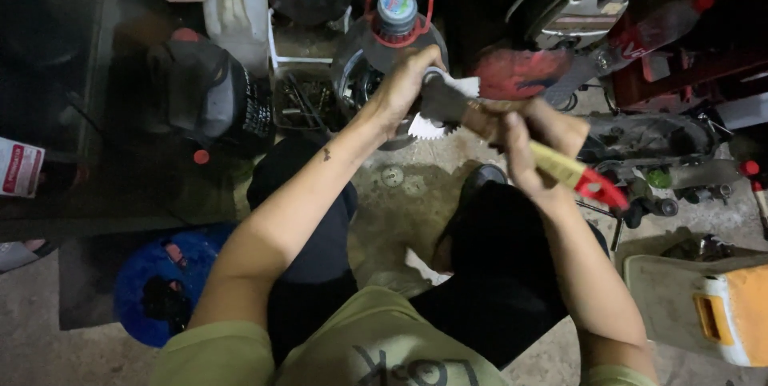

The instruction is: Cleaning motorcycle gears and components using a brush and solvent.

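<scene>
Two hands on one paintbrush (512, 142), I note | right hand (532, 146) closed around its yellow handle, left hand (404, 86) pinching the dark bristles against a toothed sprocket (432, 126) | brush axis runs upper-left to lower-right, above the knees.

We see brush (512, 140): dark matt bristles, dull metal ferrule, pale wooden handle with glossy red plastic tip. We note toothed part (436, 126) under bristles, pale, matt, likely metal. Jug (398, 30) looks like clear glossy plastic with ribbed cap. We read white can (238, 6) as smooth matt plastic, black can (210, 90) as semi-gloss plastic. Floor (400, 194) is rough, stained concrete. Our shirt (352, 346) is soft matt olive cloth.
</scene>
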